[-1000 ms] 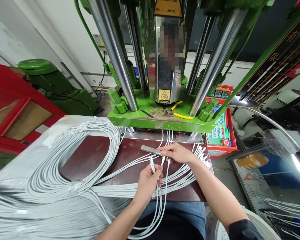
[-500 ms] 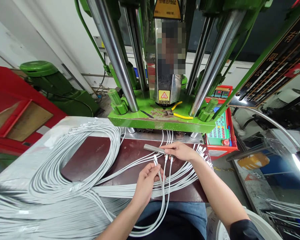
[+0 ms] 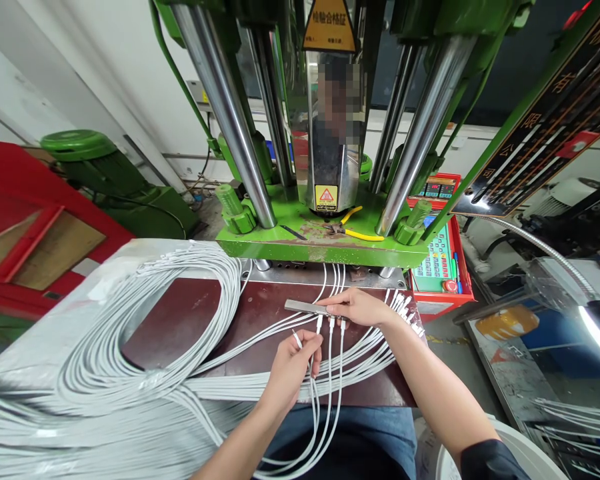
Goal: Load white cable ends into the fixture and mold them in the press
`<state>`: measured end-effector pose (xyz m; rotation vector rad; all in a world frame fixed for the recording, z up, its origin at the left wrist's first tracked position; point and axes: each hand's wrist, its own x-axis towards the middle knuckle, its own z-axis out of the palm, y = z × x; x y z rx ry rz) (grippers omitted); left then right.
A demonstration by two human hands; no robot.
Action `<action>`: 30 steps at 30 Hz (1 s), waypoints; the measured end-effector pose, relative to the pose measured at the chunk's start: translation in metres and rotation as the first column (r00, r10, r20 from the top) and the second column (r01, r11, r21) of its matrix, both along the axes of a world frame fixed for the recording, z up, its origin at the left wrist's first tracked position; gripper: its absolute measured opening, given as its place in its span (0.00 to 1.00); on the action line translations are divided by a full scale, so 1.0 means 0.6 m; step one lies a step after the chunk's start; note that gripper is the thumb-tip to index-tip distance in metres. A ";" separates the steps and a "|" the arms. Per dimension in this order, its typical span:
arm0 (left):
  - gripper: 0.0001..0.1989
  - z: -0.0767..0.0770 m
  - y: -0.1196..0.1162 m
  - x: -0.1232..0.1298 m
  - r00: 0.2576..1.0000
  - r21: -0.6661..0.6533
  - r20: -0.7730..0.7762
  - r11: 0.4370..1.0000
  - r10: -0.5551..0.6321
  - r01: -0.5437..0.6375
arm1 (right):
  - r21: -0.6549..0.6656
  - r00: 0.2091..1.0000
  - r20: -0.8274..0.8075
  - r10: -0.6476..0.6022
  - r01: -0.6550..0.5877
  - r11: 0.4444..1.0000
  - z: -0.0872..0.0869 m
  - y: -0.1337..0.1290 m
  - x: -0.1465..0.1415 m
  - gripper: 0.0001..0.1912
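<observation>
My right hand (image 3: 360,307) rests on a flat grey metal bar (image 3: 303,306) on the dark red work plate (image 3: 190,320), pinning its right end. Three white cable ends hang from the bar's near edge. My left hand (image 3: 293,370) pinches one white cable (image 3: 311,400) just below the bar, its small connector tip (image 3: 297,338) pointing up and left. The cables loop down toward my lap.
A large coil of white cables (image 3: 130,347) covers the left of the bench. The green press (image 3: 320,240) with chrome columns stands behind, yellow-handled pliers (image 3: 355,230) on its base. A red control panel (image 3: 437,257) sits right; more cable ends (image 3: 405,310) fan out beside my right wrist.
My left hand pushed a cable end up to the bar, where it now hangs, and has drawn back holding another cable. My right hand stayed on the bar.
</observation>
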<state>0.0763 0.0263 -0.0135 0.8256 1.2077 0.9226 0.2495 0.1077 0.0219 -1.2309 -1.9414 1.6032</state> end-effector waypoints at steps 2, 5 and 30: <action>0.12 0.001 0.001 -0.001 1.000 -0.010 -0.012 1.000 -0.009 0.009 | 0.017 1.000 0.027 0.007 -0.008 1.000 -0.004 0.000 -0.001 0.18; 0.12 0.000 0.004 -0.003 1.000 -0.019 0.012 1.000 0.006 -0.006 | 0.054 0.997 0.074 0.000 -0.004 0.999 -0.006 -0.002 -0.005 0.18; 0.12 0.004 0.005 -0.028 0.998 0.028 0.063 0.999 0.017 -0.019 | 0.000 0.999 0.028 0.020 -0.020 1.000 0.012 0.009 0.026 0.20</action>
